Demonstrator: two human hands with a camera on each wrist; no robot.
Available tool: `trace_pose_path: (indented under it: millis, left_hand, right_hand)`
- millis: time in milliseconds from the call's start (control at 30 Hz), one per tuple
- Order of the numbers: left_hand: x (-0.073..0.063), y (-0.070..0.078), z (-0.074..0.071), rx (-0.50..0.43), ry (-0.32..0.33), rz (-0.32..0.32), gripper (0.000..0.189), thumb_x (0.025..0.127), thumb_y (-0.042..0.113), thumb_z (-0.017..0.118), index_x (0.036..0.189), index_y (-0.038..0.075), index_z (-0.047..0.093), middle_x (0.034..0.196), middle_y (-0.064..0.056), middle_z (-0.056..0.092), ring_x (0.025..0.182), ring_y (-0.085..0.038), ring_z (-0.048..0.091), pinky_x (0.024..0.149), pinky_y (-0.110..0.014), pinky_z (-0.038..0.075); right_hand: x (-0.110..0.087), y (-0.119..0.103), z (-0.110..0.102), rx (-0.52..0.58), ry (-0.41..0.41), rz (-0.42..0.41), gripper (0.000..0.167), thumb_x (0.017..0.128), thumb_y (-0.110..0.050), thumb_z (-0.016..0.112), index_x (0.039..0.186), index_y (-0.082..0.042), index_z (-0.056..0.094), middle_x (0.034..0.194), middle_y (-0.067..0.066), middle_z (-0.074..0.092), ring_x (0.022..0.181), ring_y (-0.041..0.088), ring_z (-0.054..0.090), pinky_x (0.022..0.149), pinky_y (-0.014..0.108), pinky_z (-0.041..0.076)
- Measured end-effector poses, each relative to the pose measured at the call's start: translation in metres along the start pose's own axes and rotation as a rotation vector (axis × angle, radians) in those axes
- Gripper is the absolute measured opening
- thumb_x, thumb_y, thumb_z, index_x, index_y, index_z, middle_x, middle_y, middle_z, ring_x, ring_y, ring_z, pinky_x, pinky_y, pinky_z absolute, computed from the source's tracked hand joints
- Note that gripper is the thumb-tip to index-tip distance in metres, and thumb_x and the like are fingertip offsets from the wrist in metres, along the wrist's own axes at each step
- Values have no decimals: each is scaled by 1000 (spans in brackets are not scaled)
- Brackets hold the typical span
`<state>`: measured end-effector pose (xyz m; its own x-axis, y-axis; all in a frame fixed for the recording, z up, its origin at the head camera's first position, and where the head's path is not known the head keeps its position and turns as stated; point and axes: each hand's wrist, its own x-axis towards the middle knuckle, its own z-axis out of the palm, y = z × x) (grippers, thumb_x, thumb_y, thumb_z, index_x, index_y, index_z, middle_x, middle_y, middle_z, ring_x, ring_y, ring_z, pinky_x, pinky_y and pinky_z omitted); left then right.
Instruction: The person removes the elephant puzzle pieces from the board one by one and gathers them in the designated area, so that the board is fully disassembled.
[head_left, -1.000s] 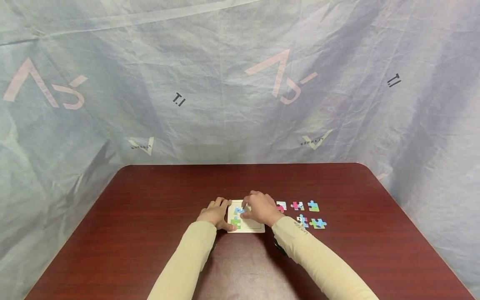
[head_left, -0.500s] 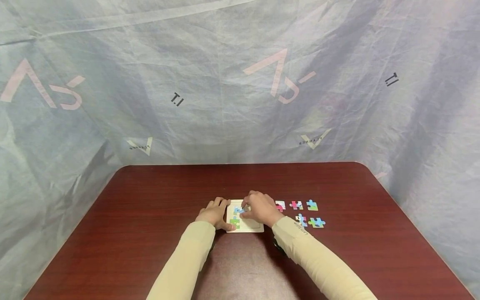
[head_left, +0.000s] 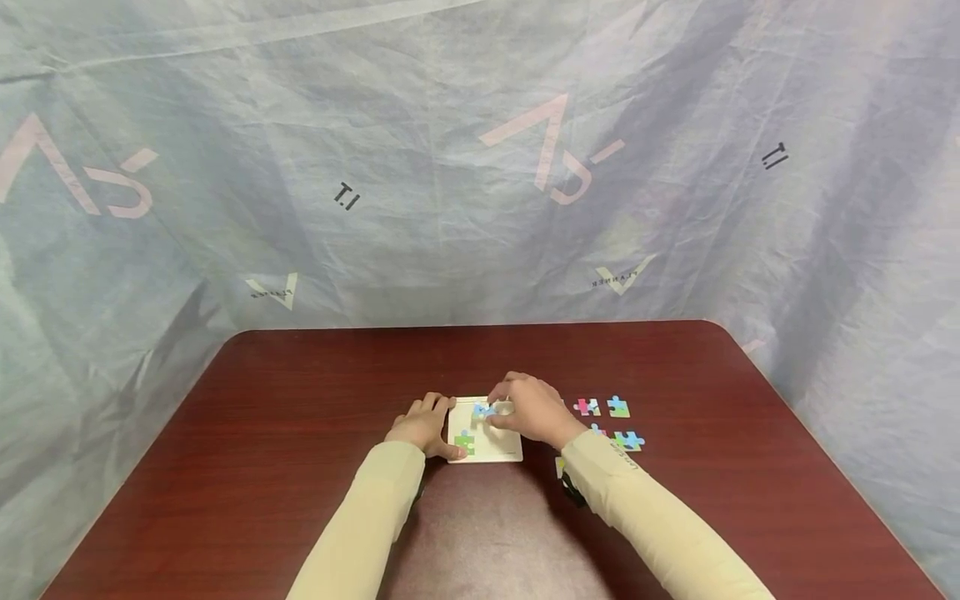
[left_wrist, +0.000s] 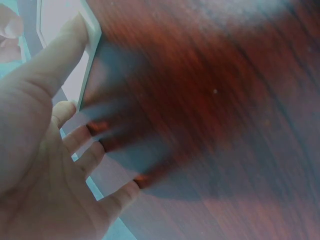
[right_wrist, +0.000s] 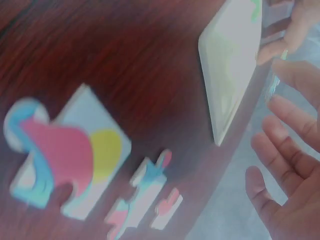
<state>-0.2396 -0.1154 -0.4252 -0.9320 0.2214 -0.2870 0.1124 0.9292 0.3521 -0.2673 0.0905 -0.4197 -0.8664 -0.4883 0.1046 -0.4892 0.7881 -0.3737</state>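
In the head view, a cream puzzle board (head_left: pixel 498 450) lies flat with a green jigsaw piece (head_left: pixel 464 444) at its near left corner. My left hand (head_left: pixel 420 427) is at the board's left side, its thumb on the near left corner and a fingertip by the far left corner. The left wrist view shows that thumb (left_wrist: pixel 65 55) straight on the board and the other fingers extended. My right hand (head_left: pixel 531 408) pinches a blue jigsaw piece (head_left: pixel 482 410) between thumb and finger, above the upper part of the board. The right wrist view catches this piece edge-on.
Right of the board lie several loose jigsaw pieces, among them a pink-and-white one (head_left: pixel 587 407), a blue-and-green one (head_left: pixel 618 407) and another (head_left: pixel 630 441). A pink-and-yellow piece (right_wrist: pixel 65 155) lies near my right wrist. A grey cloth (head_left: pixel 450 208) hangs behind the brown table (head_left: pixel 300 467).
My right hand has lifted the blue piece off the board, away from the green piece and slightly toward the far side. My left hand keeps its place on the board. The view has shifted slightly.
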Motion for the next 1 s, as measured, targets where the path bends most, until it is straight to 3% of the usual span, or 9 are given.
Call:
trace_pose_path:
  millis: [200,567,800,1000]
  left_hand:
    - [0,0,1,-5,0,8,85,88,36,82,155,8,38,156,-18,35,144,-39,33,110,-58,36]
    - [-12,6,-9,-2,-10,24,85,88,34,81,155,6,37,155,-21,35,143,-41,34,107,-60,39]
    - [-13,5,-9,-14,-12,26,84,88,33,82,155,5,38,155,-22,34,143,-42,34,107,-61,38]
    - [-12,6,-9,-12,-12,24,84,88,32,82,155,5,38,156,-21,34,144,-41,33,108,-60,37]
  right_hand:
    - [-8,6,-9,-6,-4,-10,25,86,-30,83,108,-19,79,107,-2,67,87,17,63,74,39,53]
    - [-27,17,-24,27,1,-57,24,88,-25,83,108,-15,78,103,-1,65,89,20,65,76,40,53]
    - [-39,23,-32,19,2,-42,23,88,-26,81,109,-19,78,103,-5,62,81,12,61,73,33,51]
    - [-50,30,-39,29,11,-40,23,90,-26,80,111,-18,78,106,-1,64,82,16,63,73,35,51]
